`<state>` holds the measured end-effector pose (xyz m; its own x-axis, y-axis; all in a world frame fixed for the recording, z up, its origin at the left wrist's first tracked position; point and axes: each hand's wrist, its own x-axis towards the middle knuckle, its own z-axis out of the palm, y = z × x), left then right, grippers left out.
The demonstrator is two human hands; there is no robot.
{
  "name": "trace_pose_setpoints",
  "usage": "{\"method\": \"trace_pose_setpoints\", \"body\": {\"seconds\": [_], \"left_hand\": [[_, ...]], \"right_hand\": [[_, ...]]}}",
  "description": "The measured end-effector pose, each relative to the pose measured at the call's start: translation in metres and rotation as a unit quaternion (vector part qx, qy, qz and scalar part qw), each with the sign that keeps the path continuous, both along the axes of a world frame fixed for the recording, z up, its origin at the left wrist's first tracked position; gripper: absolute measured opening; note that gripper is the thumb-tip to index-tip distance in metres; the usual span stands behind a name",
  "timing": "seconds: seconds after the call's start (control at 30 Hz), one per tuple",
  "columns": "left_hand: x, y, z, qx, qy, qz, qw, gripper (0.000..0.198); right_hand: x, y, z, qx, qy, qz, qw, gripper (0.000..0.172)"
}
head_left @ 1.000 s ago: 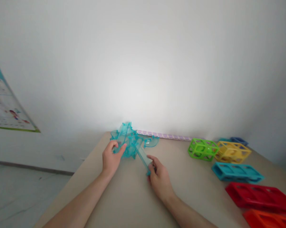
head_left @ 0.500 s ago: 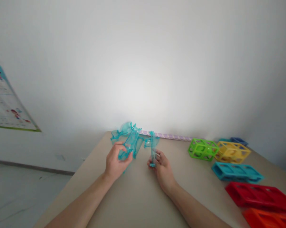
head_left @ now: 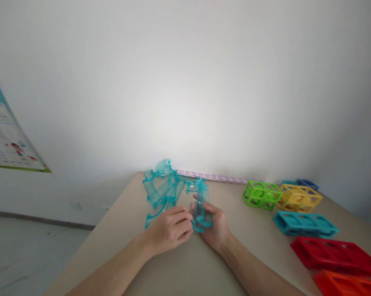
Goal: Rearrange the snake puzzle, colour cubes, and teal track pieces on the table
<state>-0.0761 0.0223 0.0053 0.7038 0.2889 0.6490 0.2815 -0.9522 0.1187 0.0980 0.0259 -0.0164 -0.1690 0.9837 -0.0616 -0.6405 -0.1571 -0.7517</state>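
My right hand (head_left: 215,227) is wrapped round translucent teal track pieces (head_left: 200,205) that stand on end, side by side, above the table. From the left, my left hand (head_left: 173,228) has its fingers curled together, with the tips at the lower left edge of these pieces; what lies between the fingertips is partly hidden. Just beyond my left hand lies a loose pile of similar teal track pieces (head_left: 162,187), some straight and some curved. A curved teal piece (head_left: 153,218) lies close to the left wrist. Another small piece (head_left: 191,187) is behind the held ones.
Along the right side of the table (head_left: 185,271) stand open-sided blocks: green (head_left: 262,195), yellow (head_left: 299,198), teal (head_left: 305,224), red (head_left: 336,255) and orange (head_left: 348,283). A purple patterned strip (head_left: 216,177) runs along the wall. The table's left edge drops to the floor.
My left hand has moved right and nearer, from the pile to my right hand. The track piece it held is now alongside the one in my right hand.
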Motion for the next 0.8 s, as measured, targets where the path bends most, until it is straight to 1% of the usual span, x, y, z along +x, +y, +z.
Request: {"method": "trace_pose_setpoints", "body": {"seconds": [0.07,0.13,0.2,0.23,0.3,0.37,0.4,0.5,0.57,0.6,0.67,0.8], "left_hand": [[0.003,-0.006,-0.003,-0.103,-0.028,0.009,0.994,0.014],[0.006,-0.011,-0.007,-0.218,-0.083,0.046,0.971,0.017],[0.009,-0.014,-0.011,-0.323,-0.144,0.084,0.932,0.015],[0.011,-0.014,-0.012,-0.368,-0.168,0.092,0.91,0.016],[0.013,-0.014,-0.015,-0.441,-0.189,0.082,0.874,0.022],[0.015,-0.012,-0.017,-0.492,-0.199,0.058,0.846,0.022],[0.016,-0.011,-0.018,-0.516,-0.211,0.05,0.829,0.023],[0.017,-0.004,-0.02,-0.58,-0.282,0.039,0.763,0.028],[0.017,-0.001,-0.02,-0.598,-0.326,0.032,0.731,0.03],[0.017,0.001,-0.02,-0.601,-0.343,0.029,0.722,0.031],[0.018,0.001,-0.02,-0.608,-0.373,0.024,0.701,0.031],[0.022,-0.003,-0.017,-0.654,-0.419,-0.012,0.63,0.022]], "right_hand": [[0.001,-0.002,-0.001,0.01,-0.013,-0.005,1.0,0.034],[0.002,-0.006,-0.002,0.027,-0.036,-0.008,0.999,0.036],[0.004,-0.014,-0.002,0.045,-0.061,-0.006,0.997,0.034],[0.005,-0.018,-0.002,0.057,-0.076,-0.001,0.995,0.032],[0.006,-0.027,-0.001,0.09,-0.121,0.01,0.989,0.025],[0.007,-0.033,-0.001,0.125,-0.164,0.019,0.978,0.021],[0.007,-0.034,-0.001,0.134,-0.175,0.013,0.975,0.022],[0.009,-0.031,-0.003,0.104,-0.151,-0.056,0.981,0.028],[0.01,-0.027,-0.005,0.078,-0.132,-0.09,0.984,0.031],[0.01,-0.025,-0.005,0.07,-0.13,-0.089,0.985,0.032],[0.009,-0.025,-0.004,0.062,-0.129,-0.061,0.988,0.031],[0.001,-0.033,-0.002,0.057,-0.135,0.001,0.989,0.033]]}}
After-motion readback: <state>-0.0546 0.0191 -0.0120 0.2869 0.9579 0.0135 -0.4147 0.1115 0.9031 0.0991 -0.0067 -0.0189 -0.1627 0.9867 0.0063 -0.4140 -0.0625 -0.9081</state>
